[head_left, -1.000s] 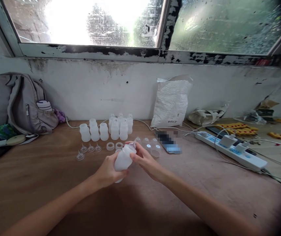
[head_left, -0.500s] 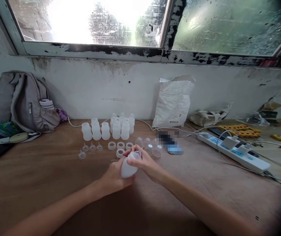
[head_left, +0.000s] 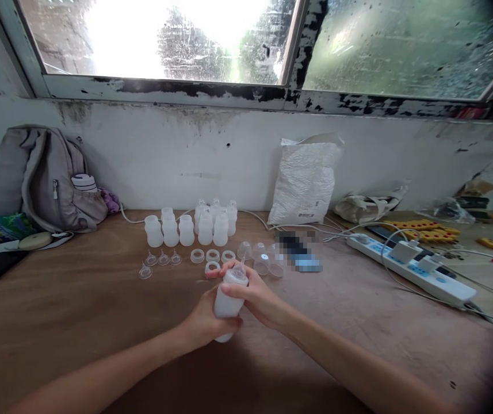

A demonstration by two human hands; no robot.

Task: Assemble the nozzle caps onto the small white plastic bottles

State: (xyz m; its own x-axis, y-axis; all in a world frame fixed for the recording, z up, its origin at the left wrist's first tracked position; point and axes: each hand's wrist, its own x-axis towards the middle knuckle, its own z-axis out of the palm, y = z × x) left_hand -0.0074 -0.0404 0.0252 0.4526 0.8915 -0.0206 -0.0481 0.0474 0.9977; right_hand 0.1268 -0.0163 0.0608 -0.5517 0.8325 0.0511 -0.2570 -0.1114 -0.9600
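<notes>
A white baby bottle [head_left: 228,305] with a clear nipple on top is held in front of me, tilted slightly away. My left hand [head_left: 205,322] wraps round its body from the left. Around the collar, my right hand [head_left: 255,290] grips from the right, its fingers partly hidden behind the bottle. Beyond the hands lie several white collar rings [head_left: 197,256], and clear dome caps [head_left: 262,264] stand to their right. Several clear nipples [head_left: 163,259] rest at the left. Behind them are open bottles [head_left: 186,231] and bottles with nipples fitted [head_left: 220,230].
A grey backpack [head_left: 39,178] stands at the back left, and a white plastic mailer [head_left: 304,181] leans on the wall. A power strip [head_left: 410,267] with cables crosses the right side. A blurred-out item [head_left: 309,261] lies beside the caps.
The bottle has tipped more upright, showing more of its lower body and its nipple. My right hand has shifted slightly right, still round the collar.
</notes>
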